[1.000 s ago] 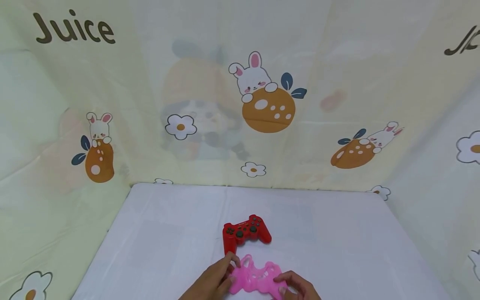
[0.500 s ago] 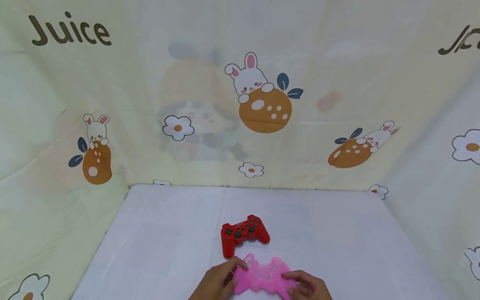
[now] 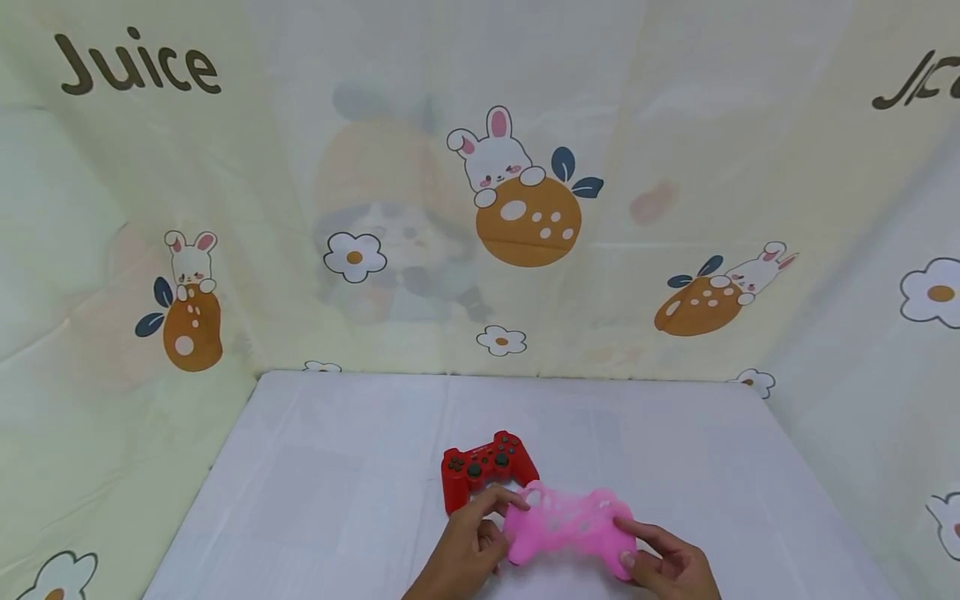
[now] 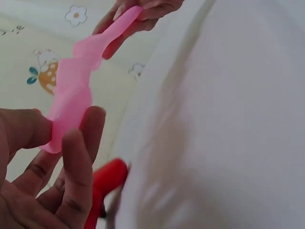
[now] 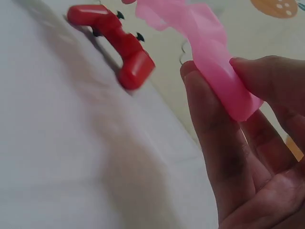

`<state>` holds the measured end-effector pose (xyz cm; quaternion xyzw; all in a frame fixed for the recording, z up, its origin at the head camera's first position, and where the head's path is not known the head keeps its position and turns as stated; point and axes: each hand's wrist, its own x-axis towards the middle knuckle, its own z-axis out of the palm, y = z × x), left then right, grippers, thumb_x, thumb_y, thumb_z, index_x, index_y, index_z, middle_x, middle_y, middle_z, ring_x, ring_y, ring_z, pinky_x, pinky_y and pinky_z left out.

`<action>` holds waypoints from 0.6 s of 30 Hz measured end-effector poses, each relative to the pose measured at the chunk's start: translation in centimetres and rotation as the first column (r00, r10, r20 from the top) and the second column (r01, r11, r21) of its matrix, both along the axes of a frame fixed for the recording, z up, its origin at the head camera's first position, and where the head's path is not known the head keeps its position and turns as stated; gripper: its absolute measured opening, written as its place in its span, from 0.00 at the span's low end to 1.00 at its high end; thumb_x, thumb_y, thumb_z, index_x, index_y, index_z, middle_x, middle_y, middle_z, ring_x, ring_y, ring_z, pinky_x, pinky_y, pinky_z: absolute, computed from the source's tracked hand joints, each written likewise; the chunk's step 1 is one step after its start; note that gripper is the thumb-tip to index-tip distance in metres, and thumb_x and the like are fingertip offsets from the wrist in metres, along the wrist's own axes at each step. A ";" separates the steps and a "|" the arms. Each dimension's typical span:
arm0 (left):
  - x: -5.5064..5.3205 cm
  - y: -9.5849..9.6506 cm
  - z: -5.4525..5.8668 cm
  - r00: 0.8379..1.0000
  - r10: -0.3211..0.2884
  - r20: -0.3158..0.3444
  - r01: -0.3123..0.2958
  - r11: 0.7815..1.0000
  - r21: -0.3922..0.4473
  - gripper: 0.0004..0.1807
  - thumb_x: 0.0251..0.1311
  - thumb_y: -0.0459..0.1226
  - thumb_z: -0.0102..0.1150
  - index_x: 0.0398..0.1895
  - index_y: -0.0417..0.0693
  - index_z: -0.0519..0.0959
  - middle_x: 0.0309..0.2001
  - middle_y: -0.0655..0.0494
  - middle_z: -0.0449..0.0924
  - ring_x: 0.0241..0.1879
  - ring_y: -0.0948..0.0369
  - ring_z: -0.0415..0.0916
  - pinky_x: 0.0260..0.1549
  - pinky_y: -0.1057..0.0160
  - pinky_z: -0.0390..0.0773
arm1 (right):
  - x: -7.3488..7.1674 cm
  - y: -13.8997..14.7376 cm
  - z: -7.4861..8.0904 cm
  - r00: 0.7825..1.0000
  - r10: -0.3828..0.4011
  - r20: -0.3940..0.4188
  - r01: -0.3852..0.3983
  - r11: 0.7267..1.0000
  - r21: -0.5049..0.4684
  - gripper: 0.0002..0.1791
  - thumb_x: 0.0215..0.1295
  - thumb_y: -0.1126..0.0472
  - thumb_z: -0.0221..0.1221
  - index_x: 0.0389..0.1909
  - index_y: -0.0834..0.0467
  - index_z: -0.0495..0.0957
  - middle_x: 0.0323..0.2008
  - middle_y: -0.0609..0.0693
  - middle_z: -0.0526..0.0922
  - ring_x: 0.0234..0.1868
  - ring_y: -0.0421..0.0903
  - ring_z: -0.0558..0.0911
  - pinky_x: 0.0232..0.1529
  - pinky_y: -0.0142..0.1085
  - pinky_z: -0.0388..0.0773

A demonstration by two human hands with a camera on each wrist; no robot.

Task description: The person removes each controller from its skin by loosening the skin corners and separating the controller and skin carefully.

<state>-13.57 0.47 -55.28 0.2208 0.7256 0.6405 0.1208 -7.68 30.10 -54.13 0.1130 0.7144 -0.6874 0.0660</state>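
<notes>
Between my two hands I hold a soft pink game controller cover [image 3: 570,525], raised off the table with its cut-outs showing. My left hand [image 3: 472,537] pinches its left end between thumb and fingers, also seen close in the left wrist view, where the cover [image 4: 71,102] looks thin from the side. At the other end my right hand [image 3: 670,560] pinches the right grip with thumb and fingers. Just behind the cover a red game controller [image 3: 486,467] lies on the table, face up, its right handle partly hidden. In the right wrist view that controller [image 5: 112,36] rests apart from my hand.
The white-covered table [image 3: 337,475] extends around the hands. Behind it hangs a cream curtain [image 3: 420,333] printed with rabbits, oranges and flowers, and the same cloth closes off both sides.
Both hands have lifted the pink cover and carried it to the right. It now overlaps the red controller's lower right edge in the head view. The red controller stays in place.
</notes>
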 end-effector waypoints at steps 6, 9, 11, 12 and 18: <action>-1.5 3.6 0.6 0.996 0.014 -0.092 -0.014 1.000 0.000 0.25 0.63 0.27 0.54 0.55 0.69 0.76 0.44 0.61 0.78 0.15 0.64 0.73 0.15 0.70 0.71 | -0.7 2.7 0.4 0.995 -0.076 -0.062 0.077 0.997 0.027 0.29 0.62 0.64 0.67 0.63 0.68 0.73 0.52 0.32 0.84 0.36 0.42 0.89 0.43 0.42 0.85; -2.3 5.5 0.8 0.993 0.013 -0.121 -0.014 1.000 -0.011 0.26 0.62 0.27 0.54 0.54 0.70 0.76 0.44 0.63 0.78 0.14 0.65 0.73 0.15 0.71 0.68 | -1.0 4.1 0.3 0.991 -0.096 -0.091 0.101 0.994 0.047 0.29 0.62 0.64 0.67 0.63 0.68 0.73 0.52 0.34 0.85 0.36 0.43 0.89 0.43 0.42 0.84; -2.9 6.8 0.9 0.991 0.015 -0.132 -0.019 0.999 -0.028 0.26 0.62 0.27 0.55 0.53 0.72 0.76 0.43 0.64 0.79 0.14 0.67 0.71 0.15 0.71 0.68 | -1.2 5.0 0.3 0.990 -0.114 -0.085 0.121 0.990 0.075 0.29 0.62 0.63 0.67 0.64 0.66 0.73 0.49 0.37 0.87 0.36 0.42 0.89 0.43 0.40 0.84; -3.1 7.4 0.9 0.990 0.016 -0.140 -0.021 0.999 -0.037 0.26 0.62 0.27 0.55 0.53 0.72 0.77 0.44 0.64 0.79 0.15 0.69 0.70 0.16 0.71 0.68 | -1.3 5.5 0.3 0.989 -0.125 -0.076 0.132 0.987 0.093 0.30 0.62 0.62 0.68 0.64 0.64 0.74 0.47 0.40 0.88 0.36 0.42 0.89 0.43 0.38 0.84; -4.6 10.7 0.1 0.986 0.031 -0.163 -0.049 0.993 -0.111 0.26 0.63 0.27 0.56 0.52 0.73 0.77 0.45 0.63 0.78 0.18 0.73 0.69 0.18 0.72 0.70 | -1.9 7.8 -0.3 0.987 -0.148 -0.060 0.158 0.953 0.257 0.31 0.59 0.55 0.70 0.64 0.58 0.75 0.44 0.43 0.90 0.39 0.41 0.88 0.42 0.33 0.84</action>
